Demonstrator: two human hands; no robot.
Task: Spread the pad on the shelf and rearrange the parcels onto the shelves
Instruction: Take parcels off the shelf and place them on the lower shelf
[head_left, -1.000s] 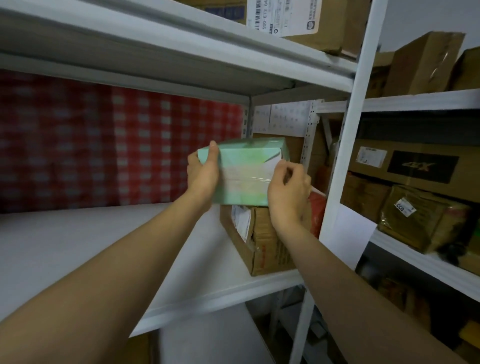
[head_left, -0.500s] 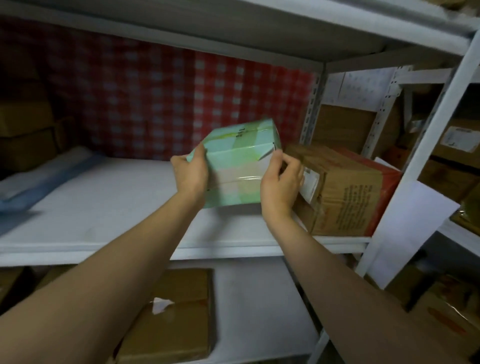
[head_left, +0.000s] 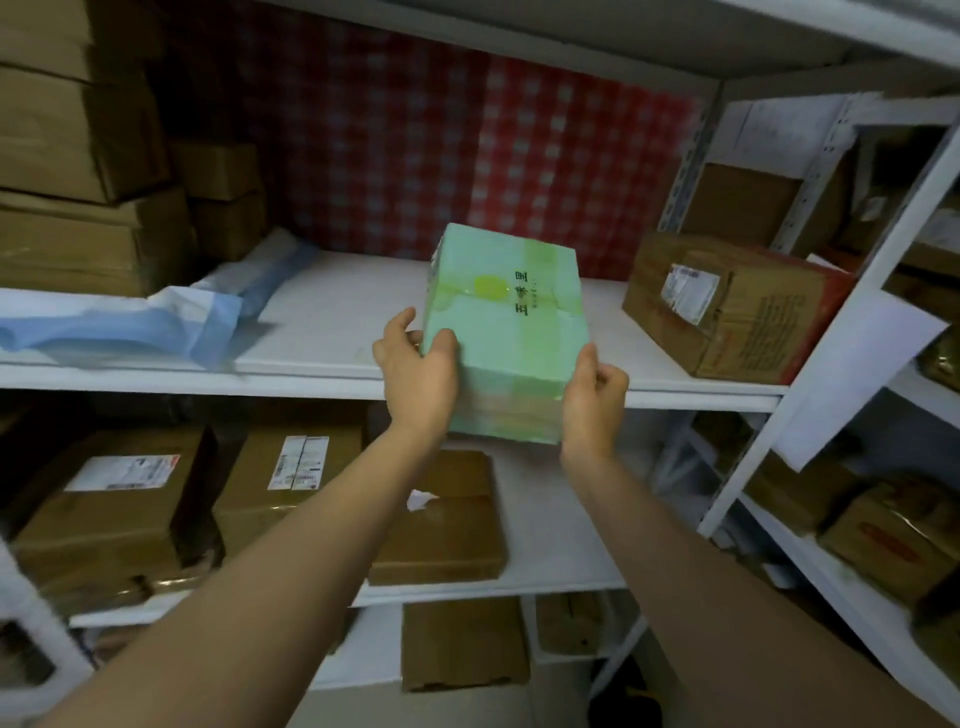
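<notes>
I hold a light green taped parcel (head_left: 506, 332) in front of the middle shelf (head_left: 332, 322), its far end over the shelf board. My left hand (head_left: 415, 371) grips its near left corner, thumb on top. My right hand (head_left: 595, 387) grips the near right corner, fingers curled under it. A blue and white pad (head_left: 156, 319) lies crumpled at the left end of that shelf. At the shelf's right end sits a brown and red carton (head_left: 727, 306) with a white label.
Stacked brown cartons (head_left: 88, 156) fill the shelf's far left. Below, the lower shelf holds labelled cartons (head_left: 119, 509) and a flat brown box (head_left: 441, 519). A white upright post (head_left: 831, 332) with a hanging paper stands right, with more parcels beyond. Red checked cloth backs the shelves.
The green parcel has turned from tilted on edge to lying flat, and has come lower and nearer the shelf's front edge. The view has dropped, showing the lower shelves.
</notes>
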